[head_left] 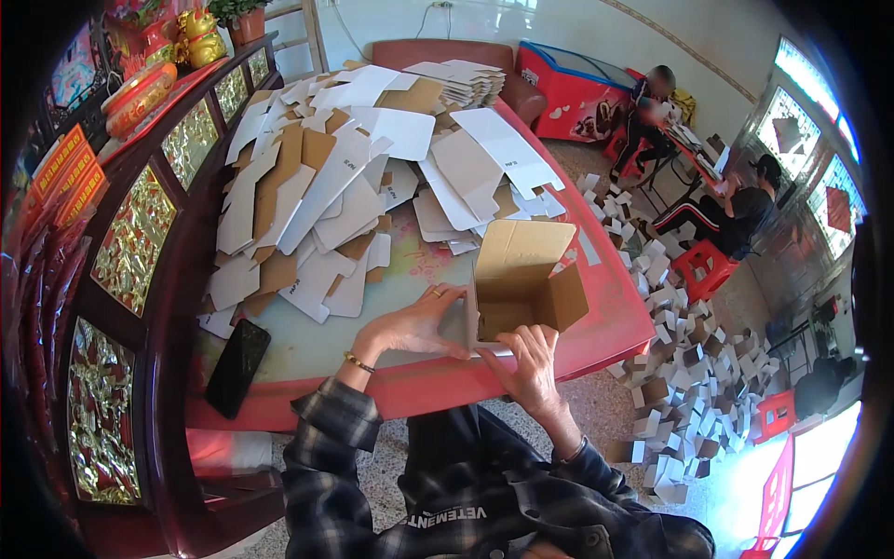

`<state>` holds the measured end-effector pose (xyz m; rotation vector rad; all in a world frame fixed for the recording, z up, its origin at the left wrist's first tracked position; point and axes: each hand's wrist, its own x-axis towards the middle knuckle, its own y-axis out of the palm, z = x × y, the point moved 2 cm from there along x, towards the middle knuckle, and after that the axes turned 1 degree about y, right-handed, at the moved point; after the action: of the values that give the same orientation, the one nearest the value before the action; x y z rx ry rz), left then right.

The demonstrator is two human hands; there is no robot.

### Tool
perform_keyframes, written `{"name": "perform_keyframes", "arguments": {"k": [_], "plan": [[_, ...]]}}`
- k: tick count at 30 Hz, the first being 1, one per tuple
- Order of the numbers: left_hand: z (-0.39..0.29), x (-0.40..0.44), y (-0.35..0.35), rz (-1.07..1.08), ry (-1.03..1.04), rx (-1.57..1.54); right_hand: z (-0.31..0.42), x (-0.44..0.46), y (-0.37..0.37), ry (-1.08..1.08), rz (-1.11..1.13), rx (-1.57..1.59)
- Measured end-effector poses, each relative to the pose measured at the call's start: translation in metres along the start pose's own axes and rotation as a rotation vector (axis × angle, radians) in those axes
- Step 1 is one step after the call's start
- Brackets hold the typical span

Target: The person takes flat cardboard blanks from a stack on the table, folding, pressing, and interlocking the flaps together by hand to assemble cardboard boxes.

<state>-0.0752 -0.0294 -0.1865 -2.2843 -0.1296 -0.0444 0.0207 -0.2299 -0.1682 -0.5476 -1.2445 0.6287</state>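
An open cardboard box (pixel 519 312), brown inside and white outside, stands at the front edge of the table with its flaps raised. My left hand (pixel 421 324) presses against the box's left side, thumb and fingers spread along it. At the near side, my right hand (pixel 527 363) grips the box's front edge, its fingers curled over the rim. Beyond the box lies a big heap of flat white and brown box blanks (pixel 326 186). A black phone (pixel 237 368) rests on the table to the left of my left hand.
The pink-edged table (pixel 596 321) borders a dark wooden cabinet (pixel 154 326) on the left. Many folded boxes (pixel 684 401) cover the floor at right, beside a red stool (pixel 703 268). Two people (pixel 745 205) sit at a small table near the windows. A red freezer (pixel 573 93) stands behind.
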Motion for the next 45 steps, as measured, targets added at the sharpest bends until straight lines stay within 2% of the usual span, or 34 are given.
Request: {"name": "perform_keyframes", "arguments": {"k": [7, 25, 28, 32, 35, 38, 41, 44, 45], "plan": [[-0.007, 0.0, -0.003, 0.05, -0.07, -0.003, 0.001, 0.001, -0.001, 0.013, 0.002, 0.012], [-0.006, -0.001, -0.006, 0.046, -0.06, 0.0, 0.0, 0.004, -0.001, 0.015, 0.001, 0.013], [-0.007, -0.004, -0.015, 0.002, 0.006, -0.093, -0.011, 0.005, -0.004, 0.005, -0.006, 0.048], [0.009, -0.003, -0.011, -0.066, 0.058, -0.018, -0.022, 0.009, -0.011, 0.079, -0.067, 0.119], [0.011, 0.001, -0.01, -0.089, 0.008, -0.109, -0.025, 0.008, -0.018, 0.155, -0.128, 0.144], [0.002, 0.004, -0.017, -0.145, -0.129, -0.431, -0.027, 0.004, -0.021, 0.27, -0.152, 0.245], [0.0, 0.01, -0.006, -0.186, -0.107, -0.886, -0.022, 0.004, -0.021, 0.313, -0.166, 0.33], [-0.01, 0.01, 0.005, -0.167, -0.147, -1.022, -0.016, 0.007, -0.017, 0.343, -0.197, 0.457], [-0.012, 0.009, 0.007, -0.098, -0.131, -1.104, -0.014, 0.007, -0.016, 0.355, -0.209, 0.507]]}}
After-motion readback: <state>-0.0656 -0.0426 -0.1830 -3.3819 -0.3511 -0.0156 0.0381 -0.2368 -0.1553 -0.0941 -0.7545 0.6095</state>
